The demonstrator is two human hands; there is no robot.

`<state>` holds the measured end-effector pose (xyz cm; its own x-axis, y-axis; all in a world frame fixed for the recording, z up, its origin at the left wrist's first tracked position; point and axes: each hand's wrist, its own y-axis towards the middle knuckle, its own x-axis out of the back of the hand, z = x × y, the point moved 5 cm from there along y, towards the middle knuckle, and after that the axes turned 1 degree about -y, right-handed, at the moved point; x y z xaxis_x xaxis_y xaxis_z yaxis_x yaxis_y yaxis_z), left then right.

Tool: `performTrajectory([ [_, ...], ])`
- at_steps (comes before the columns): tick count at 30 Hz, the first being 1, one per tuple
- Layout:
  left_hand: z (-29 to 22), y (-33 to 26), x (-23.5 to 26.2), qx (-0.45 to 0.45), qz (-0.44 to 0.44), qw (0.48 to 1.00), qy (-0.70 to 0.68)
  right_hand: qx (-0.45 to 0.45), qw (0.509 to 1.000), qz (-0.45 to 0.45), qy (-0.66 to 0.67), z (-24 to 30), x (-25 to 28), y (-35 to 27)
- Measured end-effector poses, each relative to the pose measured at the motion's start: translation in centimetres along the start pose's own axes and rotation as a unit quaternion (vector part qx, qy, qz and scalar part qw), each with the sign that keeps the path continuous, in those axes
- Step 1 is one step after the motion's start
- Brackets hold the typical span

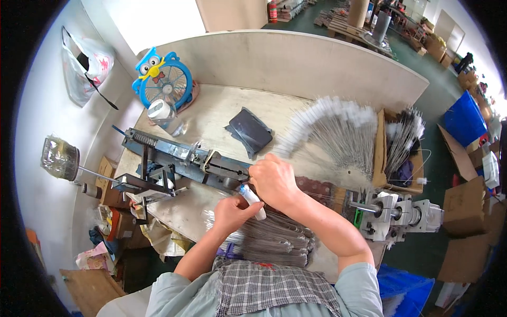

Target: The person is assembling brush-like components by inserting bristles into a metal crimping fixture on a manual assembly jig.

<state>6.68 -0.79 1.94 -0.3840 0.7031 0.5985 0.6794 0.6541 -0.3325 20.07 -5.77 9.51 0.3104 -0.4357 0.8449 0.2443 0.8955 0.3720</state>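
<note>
My left hand (232,213) is closed around a small white tube with a blue end (253,203), held at a slant just in front of the bench machine. Curled fingers bring my right hand (273,180) up against the right end of the long metal bench jig (211,168); whatever they pinch is hidden. Below both hands lies a thick bundle of thin wire-stemmed brushes (274,240). Farther right, a fanned pile of similar wires with white bristly ends (338,124) covers part of the table.
A dark phone-like slab (250,131) lies behind the jig. A blue fan (168,87) and a clear jar with a white lid (162,112) stand back left. A cardboard box of brushes (381,153) and a motor assembly (401,215) are at right. A low partition (296,61) closes the back.
</note>
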Motion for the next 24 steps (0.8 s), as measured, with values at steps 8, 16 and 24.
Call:
performTrajectory([
  [8,-1.4,-0.3,-3.6,-0.013,-0.002,0.847,-0.532,0.029,1.000,0.006,-0.005,0.9,0.2,-0.3],
  [16,0.9,1.8,-1.2,-0.160,-0.029,0.977,-0.141,0.071,0.995,-0.044,-0.052,3.0,3.3,-2.9],
  [24,10.3,-1.2,5.7,0.028,-0.149,0.847,-0.510,0.046,0.998,0.040,0.035,2.1,-0.5,-6.4],
])
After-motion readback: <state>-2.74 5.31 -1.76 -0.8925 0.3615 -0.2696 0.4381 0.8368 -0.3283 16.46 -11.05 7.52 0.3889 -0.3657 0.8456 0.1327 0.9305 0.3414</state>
